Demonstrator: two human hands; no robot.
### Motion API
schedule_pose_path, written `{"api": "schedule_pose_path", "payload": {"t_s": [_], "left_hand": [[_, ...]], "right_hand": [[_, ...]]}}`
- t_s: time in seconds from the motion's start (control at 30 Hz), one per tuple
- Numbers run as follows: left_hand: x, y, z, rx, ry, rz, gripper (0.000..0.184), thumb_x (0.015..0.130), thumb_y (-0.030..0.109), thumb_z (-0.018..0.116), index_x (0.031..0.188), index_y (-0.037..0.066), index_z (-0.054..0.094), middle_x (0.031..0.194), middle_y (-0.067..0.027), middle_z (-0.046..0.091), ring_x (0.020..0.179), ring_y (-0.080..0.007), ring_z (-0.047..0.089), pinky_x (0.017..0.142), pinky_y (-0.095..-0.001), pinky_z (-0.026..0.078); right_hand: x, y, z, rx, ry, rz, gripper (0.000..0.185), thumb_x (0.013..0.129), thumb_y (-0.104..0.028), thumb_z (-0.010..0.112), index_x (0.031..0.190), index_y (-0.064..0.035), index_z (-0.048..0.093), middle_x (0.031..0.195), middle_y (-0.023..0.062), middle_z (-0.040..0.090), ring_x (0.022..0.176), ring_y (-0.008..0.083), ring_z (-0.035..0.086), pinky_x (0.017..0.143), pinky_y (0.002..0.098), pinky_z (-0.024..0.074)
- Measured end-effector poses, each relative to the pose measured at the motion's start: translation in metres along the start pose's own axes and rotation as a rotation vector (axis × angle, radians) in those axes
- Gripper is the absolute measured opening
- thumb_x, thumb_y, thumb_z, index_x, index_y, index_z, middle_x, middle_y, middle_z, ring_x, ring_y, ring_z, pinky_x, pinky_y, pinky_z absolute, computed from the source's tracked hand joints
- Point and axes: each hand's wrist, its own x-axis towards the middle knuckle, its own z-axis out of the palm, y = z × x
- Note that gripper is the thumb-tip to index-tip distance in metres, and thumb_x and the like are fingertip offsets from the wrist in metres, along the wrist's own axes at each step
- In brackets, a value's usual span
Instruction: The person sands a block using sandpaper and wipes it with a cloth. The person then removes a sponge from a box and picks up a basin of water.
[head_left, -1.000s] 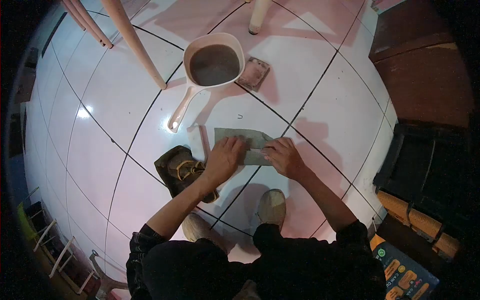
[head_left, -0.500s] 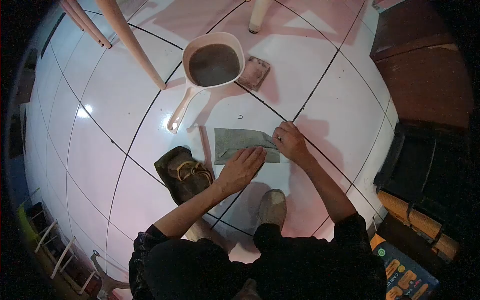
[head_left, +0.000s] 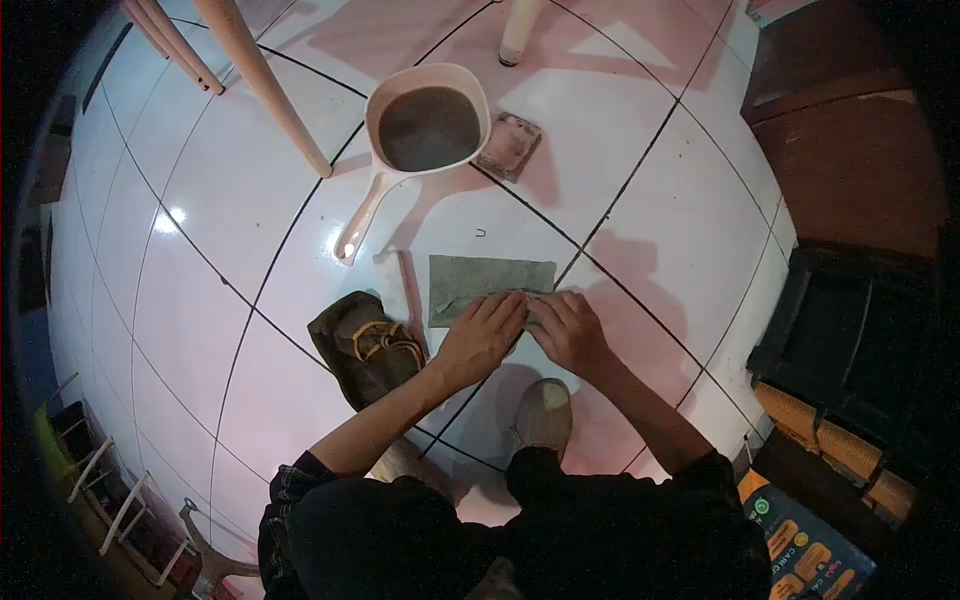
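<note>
I saw a grey sheet (head_left: 480, 272) on the tiled floor (head_left: 320, 250), partly under the fingers of the left hand (head_left: 480, 335), which lay flat and close together over its near part. The right hand (head_left: 572, 332) sat just beside them, its fingers bent at the sheet; I could not tell whether they pinched it. Beyond the fingers stood a pale dipper (head_left: 440, 77). I judged the step in hand to be working the sheet's near edge; the next move called for light, even pressure.
</note>
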Motion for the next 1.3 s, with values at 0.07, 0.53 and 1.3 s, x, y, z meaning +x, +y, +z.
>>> {"api": "schedule_pose_path", "payload": {"t_s": [0.07, 0.53, 1.3], "left_hand": [[0.002, -0.001, -0.003, -0.03, 0.01, -0.022, 0.047, 0.083, 0.017, 0.061, 0.125, 0.001, 0.05, 0.126, -0.0155, 0.053, 0.114, -0.0307, 0.052, 0.097, -0.0424, 0.041], [0.024, -0.025, -0.013, -0.233, 0.025, -0.133, 0.046, 0.077, 0.02, 0.065, 0.118, 0.003, 0.052, 0.107, -0.0152, 0.057, 0.103, -0.0345, 0.052, 0.091, -0.0447, 0.043], [0.034, -0.04, -0.014, -0.035, 0.176, -0.169, 0.037, 0.086, 0.029, 0.061, 0.116, 0.007, 0.058, 0.12, -0.012, 0.055, 0.112, -0.0312, 0.048, 0.093, -0.0417, 0.041]], "right_hand": [[-0.002, -0.001, 0.0, 0.023, 0.021, 0.014, 0.047, 0.071, -0.017, 0.075, 0.111, -0.0012, 0.058, 0.103, 0.012, 0.059, 0.095, 0.0289, 0.054, 0.087, 0.0396, 0.0428], [0.004, 0.033, 0.009, 0.06, -0.058, -0.022, 0.052, 0.075, -0.028, 0.072, 0.117, -0.0029, 0.054, 0.109, 0.015, 0.057, 0.103, 0.0325, 0.052, 0.09, 0.047, 0.0383], [0.043, 0.052, -0.007, 0.441, -0.429, 0.398, 0.039, 0.074, -0.023, 0.073, 0.104, -0.004, 0.059, 0.094, 0.01, 0.063, 0.09, 0.0247, 0.057, 0.082, 0.0381, 0.0446]]}}
